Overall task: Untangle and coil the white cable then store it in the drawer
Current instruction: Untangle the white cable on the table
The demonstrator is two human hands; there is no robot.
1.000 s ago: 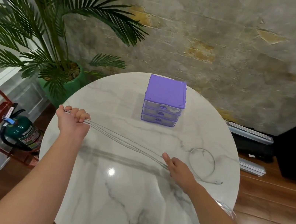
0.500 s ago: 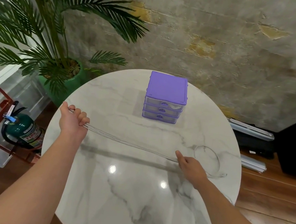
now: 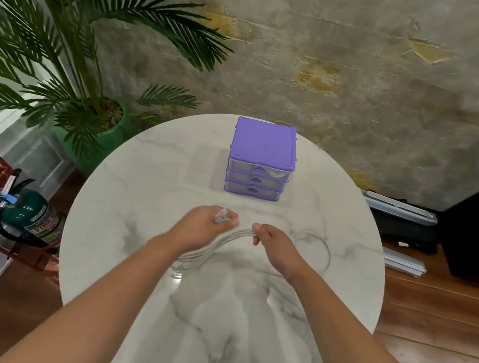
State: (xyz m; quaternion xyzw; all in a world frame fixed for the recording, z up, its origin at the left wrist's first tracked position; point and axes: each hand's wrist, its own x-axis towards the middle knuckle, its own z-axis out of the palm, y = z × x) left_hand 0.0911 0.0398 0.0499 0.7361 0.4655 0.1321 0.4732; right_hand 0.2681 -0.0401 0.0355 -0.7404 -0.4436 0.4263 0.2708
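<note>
- Two bare forearms reach over a round marble desk (image 3: 141,197).
- The left hand (image 3: 202,227) has its grip closed on a bunch of white cable (image 3: 211,250).
- The right hand (image 3: 277,243) pinches the same strands, close beside the left.
- The strands sag in a loop between the hands; another loop, blurred, seems to lie on the desk to the right.
- A purple drawer unit (image 3: 262,159) stands behind, all drawers closed.

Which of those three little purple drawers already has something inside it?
The top drawer of the purple drawer unit: something white shows through its clear front at the right. The middle drawer and bottom drawer show nothing inside.
</note>
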